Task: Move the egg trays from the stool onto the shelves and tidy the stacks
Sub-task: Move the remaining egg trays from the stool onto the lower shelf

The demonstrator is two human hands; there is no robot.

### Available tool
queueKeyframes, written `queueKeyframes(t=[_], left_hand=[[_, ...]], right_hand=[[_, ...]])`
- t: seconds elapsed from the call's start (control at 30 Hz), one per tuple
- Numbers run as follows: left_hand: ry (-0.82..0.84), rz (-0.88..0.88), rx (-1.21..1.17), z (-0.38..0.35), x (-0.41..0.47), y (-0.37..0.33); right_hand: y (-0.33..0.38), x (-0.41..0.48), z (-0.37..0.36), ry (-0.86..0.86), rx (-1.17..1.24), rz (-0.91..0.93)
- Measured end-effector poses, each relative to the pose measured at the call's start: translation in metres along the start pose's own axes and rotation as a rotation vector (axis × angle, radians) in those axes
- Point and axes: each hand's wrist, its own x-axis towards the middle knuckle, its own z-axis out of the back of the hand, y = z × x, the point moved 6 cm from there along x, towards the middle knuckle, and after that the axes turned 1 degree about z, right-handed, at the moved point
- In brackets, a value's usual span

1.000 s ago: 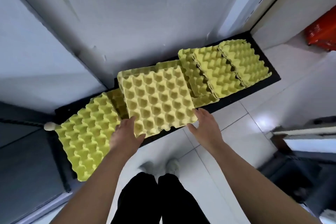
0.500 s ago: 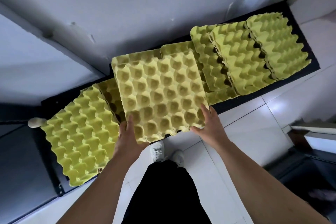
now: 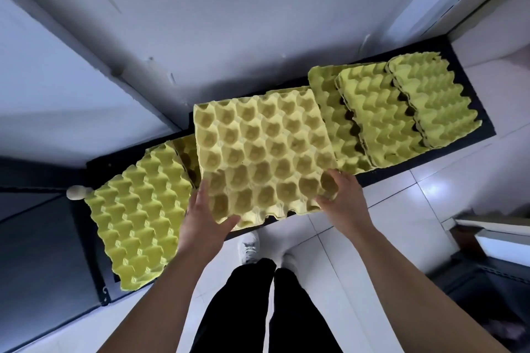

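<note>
1. The tray [image 3: 263,157] is held cups-up over the middle of the black shelf [image 3: 464,74]. Its near edge juts out past the shelf front, above the floor [image 3: 401,223]. Whether it already rests on the trays under it, I cannot tell.
2. The left hand [image 3: 200,221] has its grip closed on the near-left corner, fingers up the side and thumb curled at the near edge. The right hand [image 3: 344,200] has its grip closed on the near-right corner, fingers laid on the cups.
3. Both grips sit on one edge only, so the far side may droop or twist (moulded pulp bends easily) and land askew, its cups not nesting.
4. The left stack [image 3: 137,215] lies just beside the tray, skewed, and hangs well over the shelf front. A nudge from the left forearm or the tray's edge could likely tip it to the floor.
5. The right stacks [image 3: 381,123] lean staggered across one another. Pushing the tray rightward could shove them further out of line.
</note>
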Motion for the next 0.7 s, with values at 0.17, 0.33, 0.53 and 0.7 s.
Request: queueKeyframes(t=[0.17, 0.33, 0.53, 0.7], left_hand=[[-0.11, 0.002, -0.113, 0.039, -0.037, -0.012], [-0.241, 0.005, -0.204, 0.069, -0.09, -0.014], [-0.436, 0.043, -0.379, 0.082, -0.178, 0.009], [-0.627, 0.075, -0.476, 0.087, -0.255, 0.037]], right_hand=[[0.038, -0.026, 0.038, -0.053, 0.045, 0.148], [0.069, -0.059, 0.066, -0.073, 0.054, 0.313], [0.1, -0.108, 0.078, -0.011, -0.008, 0.474], [0.135, -0.159, 0.077, 0.033, -0.034, 0.623]])
